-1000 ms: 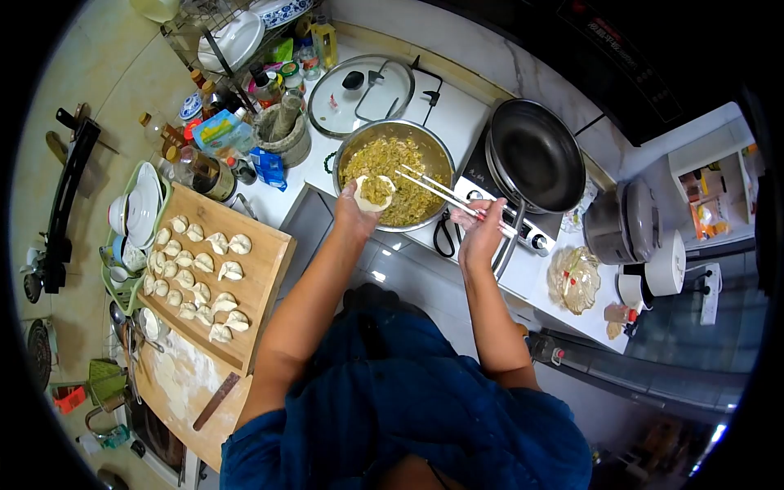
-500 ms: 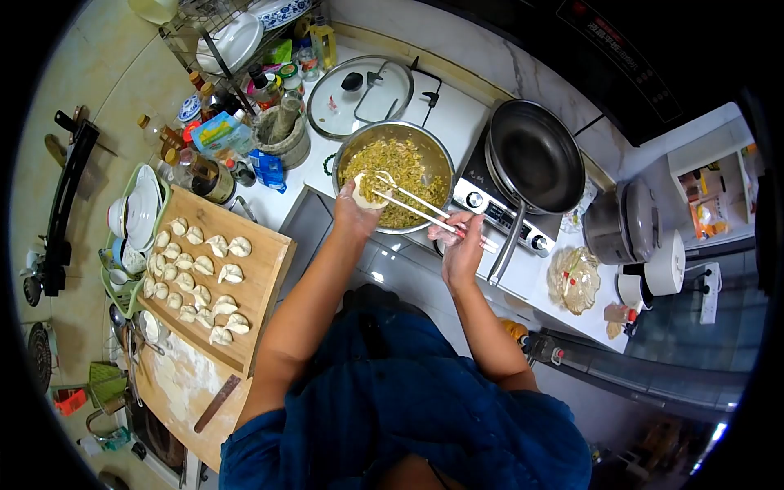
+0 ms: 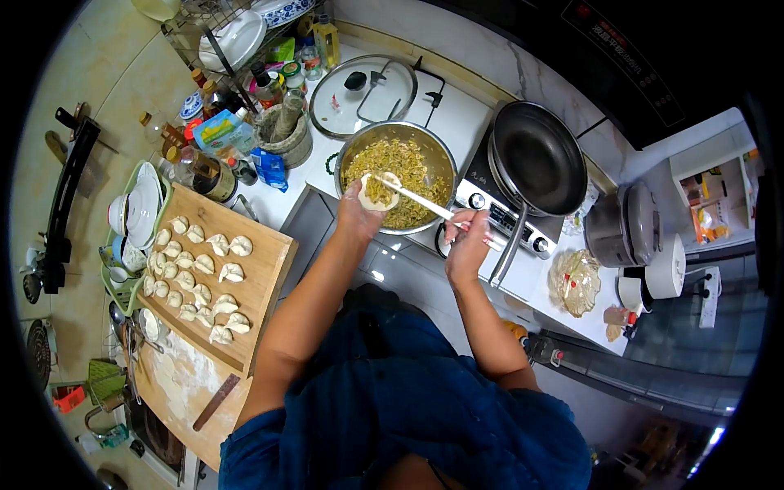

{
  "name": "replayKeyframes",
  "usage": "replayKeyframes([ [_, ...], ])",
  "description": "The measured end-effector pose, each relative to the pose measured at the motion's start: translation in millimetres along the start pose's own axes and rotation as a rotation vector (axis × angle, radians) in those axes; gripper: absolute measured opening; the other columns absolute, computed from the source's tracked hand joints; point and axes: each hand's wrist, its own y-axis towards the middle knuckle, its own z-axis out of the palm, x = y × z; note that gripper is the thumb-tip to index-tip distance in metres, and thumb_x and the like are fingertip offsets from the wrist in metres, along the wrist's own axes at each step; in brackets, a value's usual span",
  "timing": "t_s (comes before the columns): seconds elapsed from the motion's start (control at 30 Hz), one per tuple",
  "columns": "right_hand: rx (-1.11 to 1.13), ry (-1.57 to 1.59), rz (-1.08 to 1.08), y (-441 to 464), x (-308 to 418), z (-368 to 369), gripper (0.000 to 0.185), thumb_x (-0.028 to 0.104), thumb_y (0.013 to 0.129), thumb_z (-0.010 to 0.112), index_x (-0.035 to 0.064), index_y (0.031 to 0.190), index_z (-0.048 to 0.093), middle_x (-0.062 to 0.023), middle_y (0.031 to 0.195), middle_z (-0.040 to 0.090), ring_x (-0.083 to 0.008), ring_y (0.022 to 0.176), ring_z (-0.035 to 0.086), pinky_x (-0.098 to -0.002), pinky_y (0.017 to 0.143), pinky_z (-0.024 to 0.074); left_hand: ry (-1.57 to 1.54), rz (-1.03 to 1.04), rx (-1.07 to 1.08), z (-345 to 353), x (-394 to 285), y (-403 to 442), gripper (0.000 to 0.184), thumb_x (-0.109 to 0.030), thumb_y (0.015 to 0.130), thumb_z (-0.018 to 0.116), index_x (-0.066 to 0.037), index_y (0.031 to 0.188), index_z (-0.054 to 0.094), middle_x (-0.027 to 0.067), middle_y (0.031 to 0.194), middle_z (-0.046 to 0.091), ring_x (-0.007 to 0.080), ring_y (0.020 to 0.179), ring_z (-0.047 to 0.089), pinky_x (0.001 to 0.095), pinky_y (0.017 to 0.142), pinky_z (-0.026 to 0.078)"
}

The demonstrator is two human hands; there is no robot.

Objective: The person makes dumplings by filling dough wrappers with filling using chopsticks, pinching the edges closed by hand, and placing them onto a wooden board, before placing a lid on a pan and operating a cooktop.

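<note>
A round dough wrapper [image 3: 384, 202] with yellow-green filling on it lies in my left hand [image 3: 357, 214], at the near left rim of a metal bowl [image 3: 447, 151]. The bowl holds more of the chopped filling [image 3: 406, 155]. My right hand [image 3: 467, 245] is closed on a pair of white chopsticks [image 3: 426, 203], whose tips lie over the filling on the wrapper. The two sticks are close together.
Several shaped dumplings [image 3: 203, 264] sit on a wooden board [image 3: 269, 269] at the left. Below is a floured board [image 3: 184, 380]. A glass lid [image 3: 336, 86] lies behind the bowl; a black pan [image 3: 539, 155] stands on the cooker at right. Bottles [image 3: 204, 173] crowd the back left.
The chopsticks have moved left from above the bowl to the wrapper, and their tips have come closer together. My right hand has shifted slightly left. The wrapper has tilted and turned a little.
</note>
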Motion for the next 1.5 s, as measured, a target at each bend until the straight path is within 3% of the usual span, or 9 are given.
replayKeyframes([
  [0.07,-0.091,0.115,0.055,5,6,3,0.050,0.042,0.100,0.031,0.0015,0.082,0.053,-0.0094,0.072,0.054,-0.0122,0.057,0.049,-0.0243,0.052,0.0403,0.011,-0.017,0.015,-3,-1,3,0.043,-0.028,0.100,0.026,-0.002,0.131,0.039,0.0171,0.131,0.048,0.0319,0.122,0.047,0.0483,0.102,0.039],
  [0.2,0.253,-0.322,-0.045,25,-4,-10,0.051,0.045,0.100,0.029,0.0015,0.086,0.053,-0.0073,0.075,0.053,-0.0120,0.066,0.050,-0.0263,0.064,0.0440,0.028,-0.026,-0.015,-4,-2,3,0.042,-0.028,0.100,0.027,-0.003,0.130,0.040,0.0167,0.131,0.048,0.0315,0.121,0.048,0.0482,0.102,0.039],
  [0.43,0.266,-0.191,-0.208,13,12,-5,0.044,0.036,0.101,0.032,0.0007,0.085,0.052,-0.0091,0.081,0.051,-0.0127,0.067,0.050,-0.0269,0.063,0.0439,0.061,-0.007,0.022,-6,-3,3,0.042,-0.027,0.099,0.027,-0.001,0.130,0.041,0.0172,0.130,0.049,0.0318,0.121,0.048,0.0489,0.102,0.038],
  [0.67,0.438,-0.420,-0.210,2,12,-6,0.043,0.033,0.100,0.038,-0.0023,0.081,0.054,-0.0104,0.084,0.053,-0.0130,0.066,0.050,-0.0255,0.061,0.0432,0.084,-0.011,0.047,-5,-2,4,0.042,-0.028,0.099,0.027,-0.001,0.128,0.043,0.0176,0.128,0.050,0.0309,0.119,0.049,0.0485,0.102,0.039],
  [0.77,0.344,-0.277,-0.225,-3,14,0,0.043,0.032,0.099,0.039,-0.0025,0.078,0.054,-0.0103,0.082,0.052,-0.0131,0.065,0.050,-0.0255,0.059,0.0423,0.104,0.005,0.057,-8,-2,5,0.042,-0.029,0.099,0.028,-0.001,0.127,0.044,0.0178,0.126,0.052,0.0309,0.118,0.050,0.0483,0.101,0.039],
  [0.87,0.367,-0.360,-0.172,-1,19,6,0.043,0.031,0.099,0.039,-0.0025,0.077,0.054,-0.0106,0.081,0.052,-0.0134,0.065,0.050,-0.0255,0.059,0.0419,0.114,0.003,0.069,-9,-1,6,0.042,-0.029,0.099,0.028,-0.002,0.126,0.045,0.0177,0.125,0.053,0.0306,0.117,0.051,0.0477,0.101,0.040],
  [1.23,0.468,-0.452,-0.298,-2,23,1,0.040,0.025,0.098,0.040,-0.0027,0.074,0.054,-0.0123,0.079,0.054,-0.0143,0.064,0.050,-0.0271,0.059,0.0420,0.096,-0.009,0.089,-17,-2,12,0.039,-0.029,0.100,0.028,-0.004,0.125,0.045,0.0157,0.126,0.052,0.0309,0.118,0.050,0.0530,0.100,0.039],
  [1.37,0.300,-0.306,-0.371,-5,30,1,0.034,0.017,0.095,0.043,-0.0031,0.072,0.056,-0.0118,0.073,0.054,-0.0172,0.063,0.050,-0.0293,0.057,0.0404,0.128,0.017,0.010,-13,-8,4,0.039,-0.030,0.100,0.028,-0.005,0.124,0.046,0.0149,0.124,0.053,0.0306,0.117,0.051,0.0524,0.099,0.040],
  [1.5,0.388,-0.814,-0.490,11,8,1,0.023,0.017,0.092,0.050,0.0011,0.080,0.061,-0.0140,0.078,0.057,-0.0290,0.063,0.054,-0.0370,0.060,0.0443,0.113,0.021,0.017,-20,-7,9,0.036,-0.028,0.100,0.031,-0.005,0.124,0.046,0.0142,0.124,0.053,0.0304,0.115,0.052,0.0512,0.098,0.041],
])
